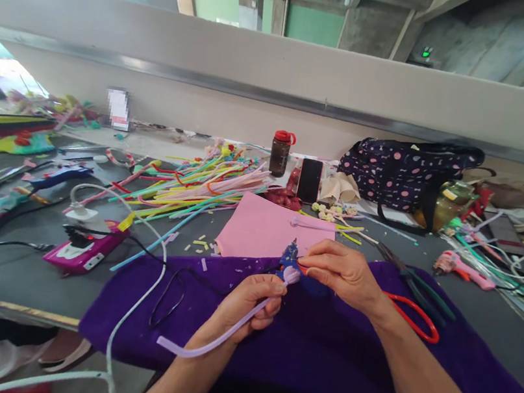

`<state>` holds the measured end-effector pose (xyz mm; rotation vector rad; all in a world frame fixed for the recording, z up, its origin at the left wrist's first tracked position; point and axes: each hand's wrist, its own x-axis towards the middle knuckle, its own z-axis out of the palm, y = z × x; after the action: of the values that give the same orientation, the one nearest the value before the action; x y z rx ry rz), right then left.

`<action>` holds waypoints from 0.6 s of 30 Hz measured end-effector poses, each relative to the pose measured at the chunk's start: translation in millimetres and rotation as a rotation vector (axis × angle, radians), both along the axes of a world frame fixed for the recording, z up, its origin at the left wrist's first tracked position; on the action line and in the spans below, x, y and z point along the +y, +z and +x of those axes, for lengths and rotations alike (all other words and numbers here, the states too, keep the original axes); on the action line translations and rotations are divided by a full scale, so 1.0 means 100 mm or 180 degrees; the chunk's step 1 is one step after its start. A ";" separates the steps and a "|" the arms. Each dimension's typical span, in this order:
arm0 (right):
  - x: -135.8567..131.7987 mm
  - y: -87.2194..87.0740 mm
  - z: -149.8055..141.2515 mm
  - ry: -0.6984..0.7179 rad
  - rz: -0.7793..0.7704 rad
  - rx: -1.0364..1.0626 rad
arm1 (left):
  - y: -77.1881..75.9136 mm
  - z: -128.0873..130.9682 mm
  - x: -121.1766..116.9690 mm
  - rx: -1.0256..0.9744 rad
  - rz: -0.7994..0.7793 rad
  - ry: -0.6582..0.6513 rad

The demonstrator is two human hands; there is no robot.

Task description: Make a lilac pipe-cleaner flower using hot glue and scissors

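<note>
My left hand [249,303] is closed around a pale lilac flexible tube [216,337] that runs from near its fingertips down to the lower left. My right hand [344,271] pinches a small blue piece [290,260] at the tube's upper end, fingers pressed together. Both hands hover over a purple cloth [317,356] spread across the table's near edge. A pink sheet [267,227] lies just beyond the hands.
A heap of coloured tubes [194,189] lies at the left centre. A pink glue gun [86,249] with a cord sits to the left. Red-handled scissors [414,314], a dark bottle [279,153], a phone [309,181] and a dotted bag [403,172] stand beyond and to the right.
</note>
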<state>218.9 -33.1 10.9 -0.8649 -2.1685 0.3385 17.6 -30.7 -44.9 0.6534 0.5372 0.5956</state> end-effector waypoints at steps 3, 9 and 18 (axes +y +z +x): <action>0.01 -0.03 -0.01 -0.0234 -0.0099 0.0329 | -0.01 -0.02 0.01 -0.0243 -0.0138 -0.0071; -0.01 -0.13 -0.13 -0.0119 -0.0202 0.0442 | -0.02 -0.05 0.02 -0.0494 -0.0278 -0.0205; -0.03 -0.12 -0.19 0.0058 -0.0137 0.0296 | -0.04 -0.05 0.01 -0.0535 -0.0289 -0.0221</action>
<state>200.3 -36.2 -1.1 -0.8372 -2.0909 0.4275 12.1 -29.4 -48.4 0.5284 0.3806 0.5520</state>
